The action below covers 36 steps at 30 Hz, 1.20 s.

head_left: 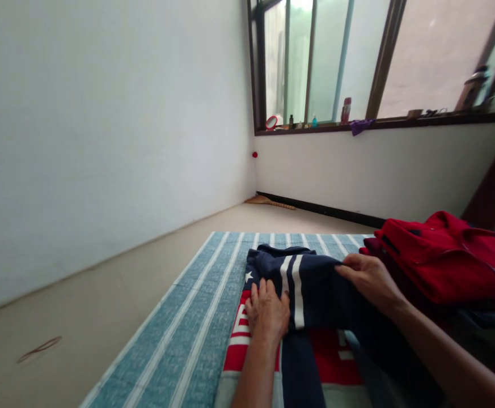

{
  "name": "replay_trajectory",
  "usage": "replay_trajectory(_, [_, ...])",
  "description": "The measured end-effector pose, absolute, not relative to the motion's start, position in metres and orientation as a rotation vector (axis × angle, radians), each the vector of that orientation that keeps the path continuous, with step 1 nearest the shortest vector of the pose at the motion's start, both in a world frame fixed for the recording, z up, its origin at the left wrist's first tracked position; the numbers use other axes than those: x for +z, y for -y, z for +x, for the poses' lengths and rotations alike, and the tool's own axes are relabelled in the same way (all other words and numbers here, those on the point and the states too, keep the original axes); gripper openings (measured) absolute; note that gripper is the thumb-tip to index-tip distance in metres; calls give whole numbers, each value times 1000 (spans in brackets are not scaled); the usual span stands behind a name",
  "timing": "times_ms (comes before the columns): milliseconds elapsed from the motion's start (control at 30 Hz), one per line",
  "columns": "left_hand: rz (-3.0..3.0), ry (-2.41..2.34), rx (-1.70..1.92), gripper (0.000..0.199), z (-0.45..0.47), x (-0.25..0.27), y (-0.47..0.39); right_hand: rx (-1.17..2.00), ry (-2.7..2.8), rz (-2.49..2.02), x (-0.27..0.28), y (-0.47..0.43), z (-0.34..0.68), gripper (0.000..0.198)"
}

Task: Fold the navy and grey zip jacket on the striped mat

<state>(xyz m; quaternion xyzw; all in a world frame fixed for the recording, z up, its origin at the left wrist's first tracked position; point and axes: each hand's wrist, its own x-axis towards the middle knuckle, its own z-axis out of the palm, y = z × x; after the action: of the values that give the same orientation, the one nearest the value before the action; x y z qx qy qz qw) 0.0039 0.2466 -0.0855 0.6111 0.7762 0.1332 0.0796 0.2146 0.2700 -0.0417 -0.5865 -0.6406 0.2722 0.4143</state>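
Note:
A navy, red and grey shirt (298,362) with white stripes, a star and white lettering lies partly folded on the blue striped bedspread (179,323). Its navy sleeve (321,289), with two white bands, crosses over the body of the garment. My left hand (267,310) rests flat on the shirt near the star, fingers stretched out. At the sleeve's upper right edge, my right hand (368,277) pinches the navy cloth between thumb and fingers.
A stack of folded clothes with a red garment (451,255) on top stands close to my right forearm. Beyond the bed a broom (268,201) lies along the wall. Bottles, including a pink one (346,110), line the window sill (315,129). A thin cord loop (39,349) lies on the floor.

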Motion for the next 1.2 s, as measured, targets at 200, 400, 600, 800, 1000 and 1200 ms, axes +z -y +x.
replay_trajectory(200, [1836, -2219, 394, 57, 2, -77, -244, 784, 1484, -1571, -58, -283, 236, 30])
replay_trajectory(400, [1823, -2202, 339, 55, -1, -75, -242, 507, 1821, -1633, -63, -277, 235, 24])
replay_trajectory(600, [1866, -2199, 335, 57, -2, -75, -244, 147, 1989, -1918, -40, -252, 235, 17])
replay_trajectory(800, [1908, -2187, 256, 63, -3, -92, -248, 21, 2365, -2161, -77, -261, 232, 27])
replay_trajectory(1000, [1906, -2194, 282, 63, -1, -94, -245, -110, 2443, -2025, -59, -274, 206, 20])
replay_trajectory(1200, [1873, -2189, 325, 62, 0, -93, -244, 157, 2396, -1631, -26, -323, 104, 21])
